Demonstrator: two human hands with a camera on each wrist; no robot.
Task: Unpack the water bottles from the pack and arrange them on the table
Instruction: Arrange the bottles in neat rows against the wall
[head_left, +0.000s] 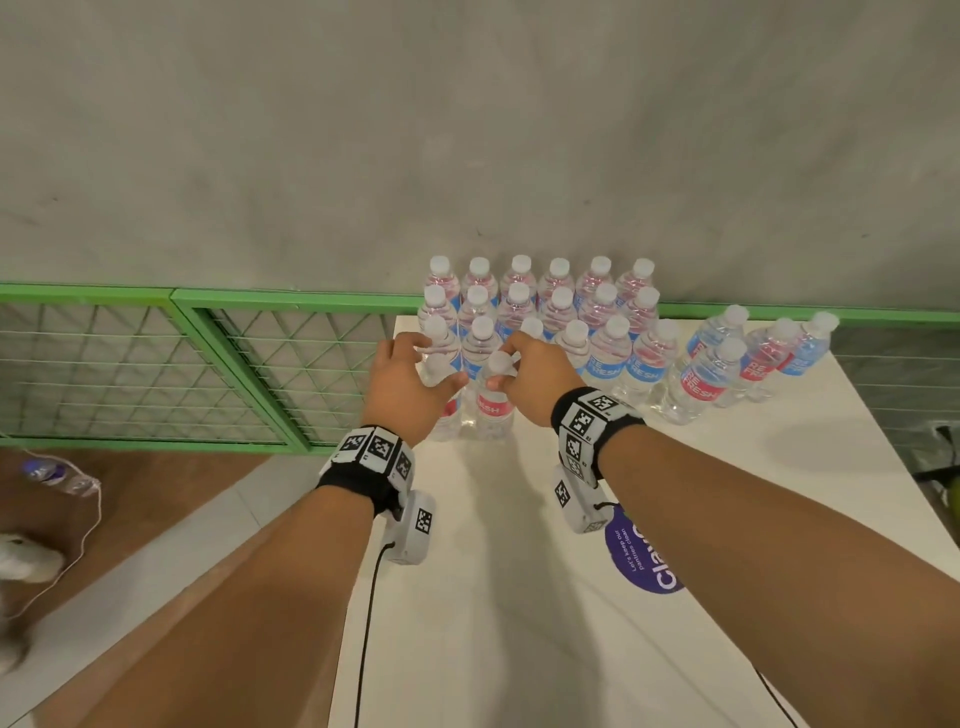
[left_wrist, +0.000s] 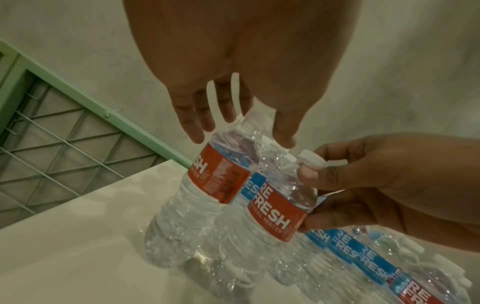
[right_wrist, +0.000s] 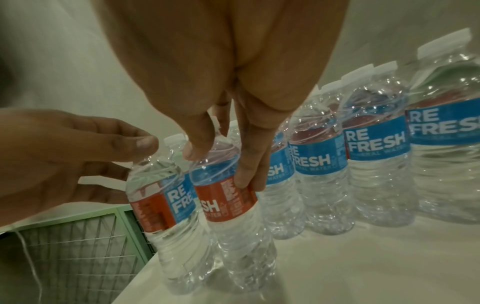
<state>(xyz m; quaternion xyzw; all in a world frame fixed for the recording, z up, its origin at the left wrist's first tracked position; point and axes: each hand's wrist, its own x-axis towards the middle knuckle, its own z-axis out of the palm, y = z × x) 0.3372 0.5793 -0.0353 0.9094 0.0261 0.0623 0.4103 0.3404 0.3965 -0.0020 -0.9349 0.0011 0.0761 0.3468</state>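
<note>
Several clear water bottles with red and blue labels stand in rows (head_left: 545, 306) at the far left of the white table (head_left: 519, 597). Two bottles stand side by side in front of the rows. My left hand (head_left: 434, 364) is cupped over the left bottle (head_left: 445, 415), its top between thumb and fingers (left_wrist: 202, 127). My right hand (head_left: 501, 366) grips the right bottle (head_left: 493, 408) by neck and label, as the right wrist view shows (right_wrist: 228, 203). Both bottles stand upright on the table, close to its left edge (left_wrist: 215, 174).
A loose group of bottles (head_left: 727, 364) stands at the far right of the table. A purple sticker (head_left: 644, 556) lies on the tabletop. Green mesh panels (head_left: 156, 364) line the wall on the left. A bottle (head_left: 57, 475) and a white cord lie on the floor.
</note>
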